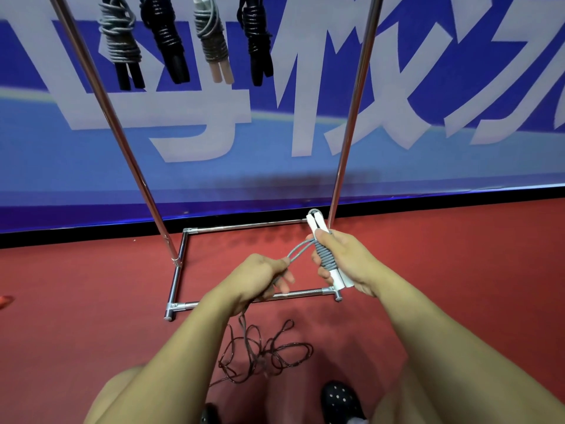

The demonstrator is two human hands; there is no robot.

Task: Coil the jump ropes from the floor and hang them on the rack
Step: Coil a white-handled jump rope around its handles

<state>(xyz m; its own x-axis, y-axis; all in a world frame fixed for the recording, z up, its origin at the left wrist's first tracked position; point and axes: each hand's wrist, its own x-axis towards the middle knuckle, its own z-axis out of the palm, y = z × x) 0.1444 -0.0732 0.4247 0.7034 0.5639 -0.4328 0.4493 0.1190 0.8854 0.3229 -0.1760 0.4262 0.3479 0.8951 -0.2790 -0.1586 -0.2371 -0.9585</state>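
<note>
Jump rope [324,255], grey cord wound round its paired white handles, sits clasped in our right hand [342,261]; our left hand [260,276] pinches the doubled cord just left of those fingers. Below our fingers a dark loose rope [263,350] tangles on the red floor [91,301]. Beyond them stands the chrome rack [180,261] against a blue banner [458,163], four coiled ropes [165,38] hanging above.

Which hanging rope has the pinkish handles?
The third bundle from the left: grey cord with pale pink handles. The other three hanging bundles have black handles.
</note>
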